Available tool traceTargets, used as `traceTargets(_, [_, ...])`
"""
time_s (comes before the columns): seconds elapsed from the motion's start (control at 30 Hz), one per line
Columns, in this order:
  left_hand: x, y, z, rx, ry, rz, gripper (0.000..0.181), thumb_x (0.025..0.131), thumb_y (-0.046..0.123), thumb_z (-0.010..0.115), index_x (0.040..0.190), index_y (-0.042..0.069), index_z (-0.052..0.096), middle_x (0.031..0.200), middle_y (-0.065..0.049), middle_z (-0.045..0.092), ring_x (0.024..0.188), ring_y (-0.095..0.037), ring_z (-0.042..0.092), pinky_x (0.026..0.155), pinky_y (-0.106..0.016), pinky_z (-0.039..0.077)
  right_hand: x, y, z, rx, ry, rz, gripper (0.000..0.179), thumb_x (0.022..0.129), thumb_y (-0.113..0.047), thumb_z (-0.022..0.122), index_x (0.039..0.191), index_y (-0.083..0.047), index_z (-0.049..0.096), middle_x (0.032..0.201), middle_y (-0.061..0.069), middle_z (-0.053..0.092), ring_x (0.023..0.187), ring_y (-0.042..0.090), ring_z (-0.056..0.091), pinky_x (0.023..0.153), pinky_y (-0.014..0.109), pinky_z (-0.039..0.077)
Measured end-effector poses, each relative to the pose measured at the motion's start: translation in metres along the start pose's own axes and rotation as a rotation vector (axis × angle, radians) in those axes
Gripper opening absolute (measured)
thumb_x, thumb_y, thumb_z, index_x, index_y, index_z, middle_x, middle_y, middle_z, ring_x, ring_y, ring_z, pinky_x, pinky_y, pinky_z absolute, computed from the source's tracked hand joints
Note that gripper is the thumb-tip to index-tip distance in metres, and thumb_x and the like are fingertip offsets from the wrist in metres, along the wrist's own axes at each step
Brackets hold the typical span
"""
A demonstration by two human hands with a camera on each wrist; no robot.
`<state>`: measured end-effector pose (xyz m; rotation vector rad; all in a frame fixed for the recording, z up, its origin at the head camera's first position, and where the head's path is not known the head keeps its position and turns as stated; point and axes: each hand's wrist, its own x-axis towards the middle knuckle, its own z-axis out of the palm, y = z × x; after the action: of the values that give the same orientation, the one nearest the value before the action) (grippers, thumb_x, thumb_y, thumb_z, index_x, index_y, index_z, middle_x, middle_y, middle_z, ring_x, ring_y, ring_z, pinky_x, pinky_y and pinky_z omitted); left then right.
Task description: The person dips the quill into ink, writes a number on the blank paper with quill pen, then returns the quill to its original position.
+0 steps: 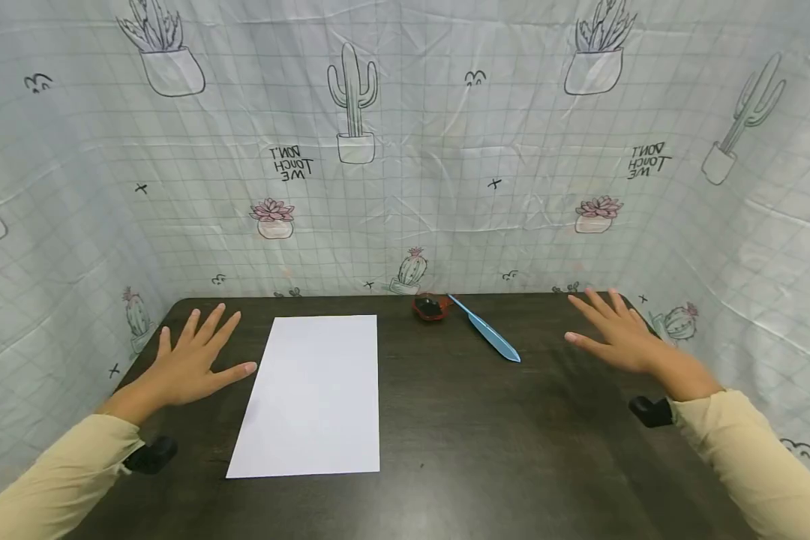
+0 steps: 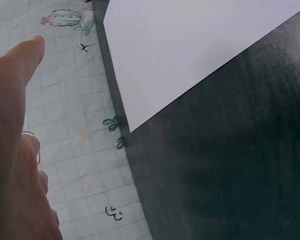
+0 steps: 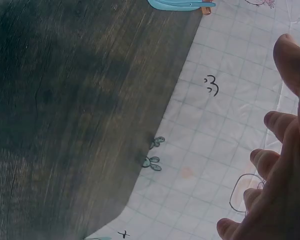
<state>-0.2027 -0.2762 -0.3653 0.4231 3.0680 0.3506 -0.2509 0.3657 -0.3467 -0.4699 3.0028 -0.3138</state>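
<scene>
My left hand (image 1: 187, 369) and right hand (image 1: 622, 341), fingers spread, grip nothing.
Only the head view joins the white sheet (image 1: 317, 397), just beside my left hand, with the blue feather-shaped piece (image 1: 493, 337) right of it; my left wrist view catches the sheet, my right part of the blue piece.

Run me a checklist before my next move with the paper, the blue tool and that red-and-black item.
1. Left hand free: ok, fingers spread, holding nothing.
2. Right hand free: ok, likewise spread and holding nothing.
3. Paper flat and unobstructed: ok, nothing lies on it.
4. Blue tool in hand: not ok, it lies on the table.
5. Blue tool apart from the red-and-black item: cannot tell, they nearly meet.
6. Red-and-black item's contents: cannot tell, too small.
</scene>
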Motion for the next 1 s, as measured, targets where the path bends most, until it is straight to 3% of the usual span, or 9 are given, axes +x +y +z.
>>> traceTargets(0.43, [-0.002, 0.005, 0.041, -0.056, -0.019, 0.024, 0.092, 0.087, 0.064, 0.054, 0.155, 0.015, 0.017, 0.161, -0.016, 0.003, 0.14, -0.054, 0.0, 0.096, -0.079, -0.008, 0.023, -0.011, 0.02, 0.079, 0.0, -0.028, 0.079, 0.097, -0.051, 0.047, 0.155, -0.009, 0.013, 0.157, 0.028, 0.001, 0.139, 0.055, -0.01, 0.099, 0.078, 0.001])
traceTargets(0.8, [-0.01, 0.005, 0.076, -0.206, -0.116, 0.118, 0.096, 0.08, 0.06, 0.066, 0.152, 0.01, 0.026, 0.159, -0.019, 0.012, 0.14, -0.055, 0.003, 0.095, -0.081, -0.003, 0.056, -0.034, 0.047, 0.154, -0.021, -0.098, 0.073, 0.099, -0.047, 0.047, 0.153, -0.005, 0.02, 0.156, 0.029, 0.005, 0.139, 0.057, -0.007, 0.1, 0.077, 0.004])
traceTargets(1.0, [-0.013, 0.006, 0.084, -0.207, -0.188, 0.13, 0.102, 0.077, 0.061, 0.069, 0.152, 0.009, 0.025, 0.159, -0.019, 0.012, 0.14, -0.055, 0.001, 0.095, -0.08, -0.002, 0.075, -0.046, 0.062, 0.205, -0.042, -0.127, 0.072, 0.099, -0.045, 0.047, 0.153, -0.005, 0.02, 0.157, 0.029, 0.005, 0.139, 0.056, -0.007, 0.101, 0.076, 0.005])
